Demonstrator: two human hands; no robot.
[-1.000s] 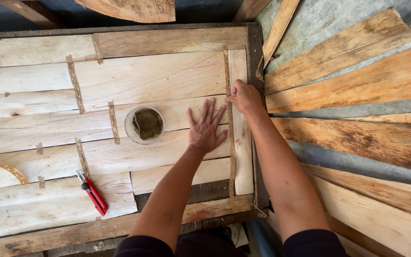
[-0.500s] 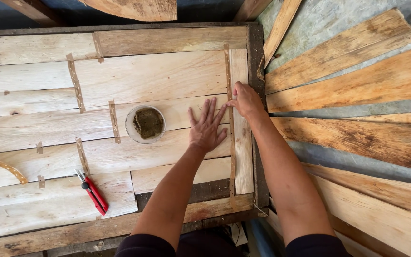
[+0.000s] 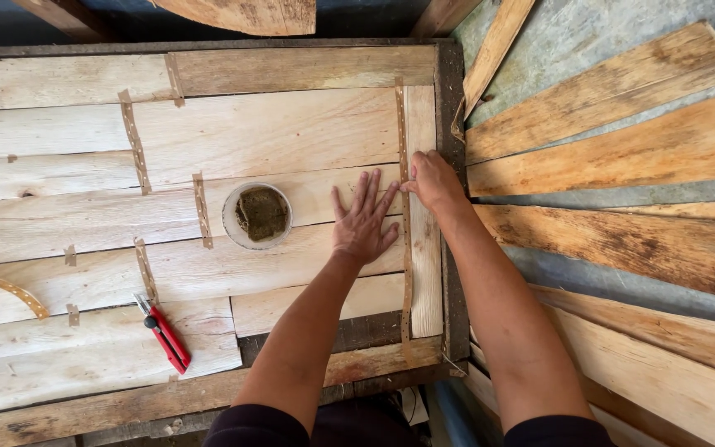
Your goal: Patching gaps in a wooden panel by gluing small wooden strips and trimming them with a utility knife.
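My left hand (image 3: 363,219) lies flat with fingers spread on the pale veneer sheets (image 3: 275,132) laid inside a dark wooden frame (image 3: 450,99). My right hand (image 3: 434,179) rests at the frame's right side, its fingers pressing on a long vertical strip of brown perforated tape (image 3: 405,248) that runs along a narrow veneer piece (image 3: 425,257). The two hands are close together, thumb near fingertips. Neither hand holds a tool.
A white bowl (image 3: 257,216) with a wet brown sponge sits left of my left hand. Red-handled pliers (image 3: 164,333) lie at lower left. A curl of loose tape (image 3: 6,290) is at the far left. Rough planks (image 3: 622,141) lean at the right.
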